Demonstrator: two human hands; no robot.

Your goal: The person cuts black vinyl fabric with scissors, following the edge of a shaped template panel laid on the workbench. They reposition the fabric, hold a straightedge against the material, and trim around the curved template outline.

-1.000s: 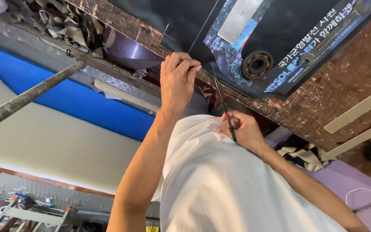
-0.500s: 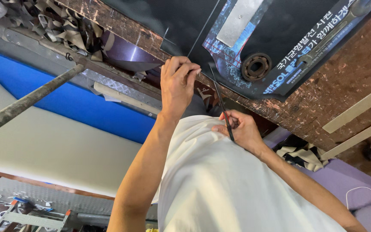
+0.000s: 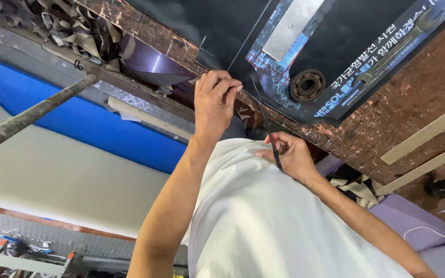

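My left hand (image 3: 215,103) pinched closed on thin dark strip (image 3: 243,38) at worn tabletop (image 3: 408,103) edge. My right hand (image 3: 289,157) fisted around slim black tool (image 3: 266,123), tip up beside bearing (image 3: 306,85).

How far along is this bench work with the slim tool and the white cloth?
Seemingly done: a heap of cut scraps lies beside a dark purple piece. In hand: the left hand pinches a thin line crossing the black mat, and the right hand grips a slim dark tool above the white cloth. What remains cannot be told.
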